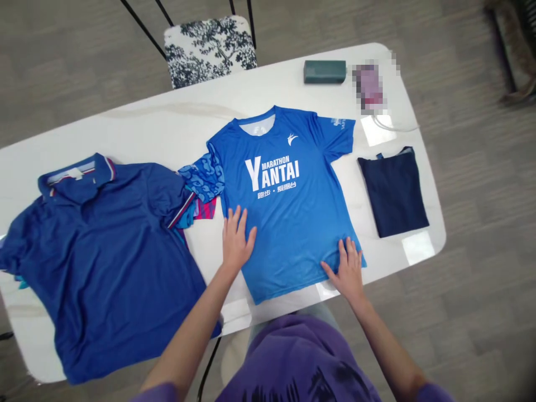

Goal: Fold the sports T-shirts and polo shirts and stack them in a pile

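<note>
A bright blue marathon T-shirt (288,223) with white lettering lies spread face up, its neck pointing away from me and its hem toward me. On its left edge rests my left hand (238,239), fingers apart and nothing gripped. My right hand (347,268) lies near the lower right corner of the shirt, fingers spread on the cloth. The shirt's patterned left-hand sleeve (203,173) reaches to a darker blue polo shirt (113,251), which is laid out to the left with its collar away from me.
A folded navy garment (396,192) lies on the right of the white table (138,131). At the back right are a dark green box (325,72), a blurred-out purple item (369,86) and a cable. Pink and blue cloth (206,209) shows under the polo's edge. A patterned chair (209,50) stands beyond.
</note>
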A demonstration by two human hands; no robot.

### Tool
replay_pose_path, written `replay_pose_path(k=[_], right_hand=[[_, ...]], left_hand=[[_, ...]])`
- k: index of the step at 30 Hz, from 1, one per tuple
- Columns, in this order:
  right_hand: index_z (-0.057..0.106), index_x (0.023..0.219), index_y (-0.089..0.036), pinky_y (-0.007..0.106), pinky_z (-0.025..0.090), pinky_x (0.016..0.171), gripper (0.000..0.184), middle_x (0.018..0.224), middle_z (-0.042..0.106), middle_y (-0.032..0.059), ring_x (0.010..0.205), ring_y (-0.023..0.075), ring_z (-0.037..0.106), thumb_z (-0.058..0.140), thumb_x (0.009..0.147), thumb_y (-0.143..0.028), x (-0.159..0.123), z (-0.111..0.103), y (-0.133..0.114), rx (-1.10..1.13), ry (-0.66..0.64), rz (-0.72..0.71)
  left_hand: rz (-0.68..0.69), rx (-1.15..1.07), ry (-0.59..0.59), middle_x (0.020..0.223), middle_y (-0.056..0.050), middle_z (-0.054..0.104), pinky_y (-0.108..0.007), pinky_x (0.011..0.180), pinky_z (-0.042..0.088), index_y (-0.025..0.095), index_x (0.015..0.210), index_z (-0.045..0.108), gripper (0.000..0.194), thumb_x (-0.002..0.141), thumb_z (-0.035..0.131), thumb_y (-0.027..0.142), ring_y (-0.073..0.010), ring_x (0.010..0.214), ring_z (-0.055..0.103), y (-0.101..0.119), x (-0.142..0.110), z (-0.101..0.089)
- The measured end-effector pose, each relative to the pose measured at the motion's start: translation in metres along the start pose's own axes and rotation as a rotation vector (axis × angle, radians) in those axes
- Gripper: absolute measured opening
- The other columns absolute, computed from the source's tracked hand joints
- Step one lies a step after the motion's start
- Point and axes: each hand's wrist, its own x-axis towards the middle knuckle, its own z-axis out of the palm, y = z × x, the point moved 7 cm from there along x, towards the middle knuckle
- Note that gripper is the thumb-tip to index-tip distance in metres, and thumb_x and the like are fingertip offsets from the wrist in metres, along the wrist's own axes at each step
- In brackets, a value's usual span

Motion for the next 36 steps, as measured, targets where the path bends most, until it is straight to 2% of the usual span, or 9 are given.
replay_pose_path(k=[4, 8, 13, 18, 22, 25, 30, 33, 36], right_hand=[[0.004, 0.182, -0.037, 0.077, 0.022, 0.139, 0.096, 0.188, 0.018, 0.0074, 0.171, 0.0404, 0.028, 0.055, 0.105, -0.065, 0.083, -0.025, -0.015, 0.064, 0.062, -0.107], [0.027, 0.179, -0.024, 0.061, 0.03, 0.141, 0.075, 0.182, 0.037, 0.012, 0.17, 0.032, 0.034, 0.031, 0.114, -0.061, 0.258, -0.058, -0.035, 0.175, 0.204, -0.186], [0.04, 0.174, -0.019, 0.068, 0.016, 0.142, 0.082, 0.183, 0.036, 0.0113, 0.171, 0.0379, 0.03, 0.025, 0.113, -0.071, 0.445, -0.043, -0.031, 0.062, 0.142, -0.156], [0.033, 0.177, -0.014, 0.075, -0.001, 0.14, 0.091, 0.186, 0.026, 0.0146, 0.173, 0.042, 0.019, 0.031, 0.11, -0.077, 0.492, -0.012, 0.011, -0.029, 0.152, -0.046], [0.031, 0.176, -0.01, 0.077, -0.002, 0.137, 0.092, 0.187, 0.018, 0.0197, 0.174, 0.0424, 0.017, 0.027, 0.112, -0.076, 0.49, -0.023, 0.011, -0.037, 0.224, -0.005], [0.02, 0.178, -0.004, 0.071, 0.004, 0.139, 0.089, 0.187, 0.009, 0.0247, 0.175, 0.0376, 0.013, 0.009, 0.116, -0.067, 0.455, -0.044, -0.016, -0.087, 0.311, -0.014], [0.009, 0.183, -0.026, 0.08, 0.012, 0.138, 0.089, 0.188, 0.017, 0.0109, 0.173, 0.0428, 0.021, 0.038, 0.111, -0.069, 0.271, -0.029, -0.058, -0.091, 0.253, -0.133], [0.009, 0.182, -0.04, 0.078, 0.017, 0.14, 0.092, 0.187, 0.021, 0.0025, 0.171, 0.0418, 0.029, 0.05, 0.104, -0.068, 0.143, 0.01, -0.042, -0.051, 0.164, -0.018], [0.012, 0.179, -0.051, 0.083, 0.02, 0.138, 0.094, 0.186, 0.02, -0.0055, 0.168, 0.0445, 0.031, 0.056, 0.098, -0.068, 0.064, 0.039, -0.013, -0.013, 0.141, 0.102]], left_hand=[[0.064, 0.07, 0.074, 0.187, -0.013, 0.022, -0.061, 0.143, 0.012, 0.02, 0.178, 0.034, 0.076, 0.112, 0.044, 0.056, -0.0326, 0.177, 0.007, 0.003, 0.149, -0.012], [-0.027, 0.12, 0.18, 0.187, -0.017, 0.019, -0.063, 0.142, 0.01, 0.014, 0.179, 0.03, 0.082, 0.111, 0.037, 0.06, -0.0346, 0.176, 0.008, -0.023, 0.251, -0.032], [0.021, 0.197, 0.094, 0.187, -0.014, 0.025, -0.066, 0.142, 0.008, 0.016, 0.179, 0.032, 0.087, 0.109, 0.032, 0.068, -0.0369, 0.176, 0.008, -0.075, 0.286, -0.036], [0.039, 0.239, 0.139, 0.188, -0.009, 0.02, -0.066, 0.142, 0.004, 0.021, 0.18, 0.031, 0.088, 0.108, 0.031, 0.072, -0.0367, 0.176, 0.005, -0.105, 0.291, -0.027], [0.049, 0.175, 0.158, 0.19, -0.007, 0.01, -0.067, 0.141, 0.004, 0.024, 0.178, 0.035, 0.086, 0.108, 0.032, 0.074, -0.0372, 0.176, 0.0, -0.119, 0.314, -0.03], [0.107, 0.05, 0.211, 0.19, -0.012, 0.013, -0.064, 0.141, 0.01, 0.016, 0.179, 0.028, 0.083, 0.113, 0.022, 0.066, -0.0341, 0.176, 0.003, -0.122, 0.313, -0.05], [0.144, 0.199, 0.14, 0.19, 0.0, 0.014, -0.061, 0.142, 0.009, 0.03, 0.178, 0.032, 0.075, 0.112, 0.034, 0.064, -0.033, 0.177, 0.004, -0.128, 0.236, -0.074], [0.067, 0.303, 0.003, 0.19, -0.007, 0.012, -0.059, 0.143, 0.009, 0.024, 0.183, 0.019, 0.083, 0.11, 0.033, 0.063, -0.0338, 0.176, 0.006, -0.147, 0.187, -0.067], [0.025, 0.36, -0.037, 0.189, -0.013, 0.016, -0.06, 0.143, 0.008, 0.019, 0.183, 0.016, 0.087, 0.11, 0.032, 0.064, -0.0353, 0.176, 0.011, -0.166, 0.169, -0.065]])
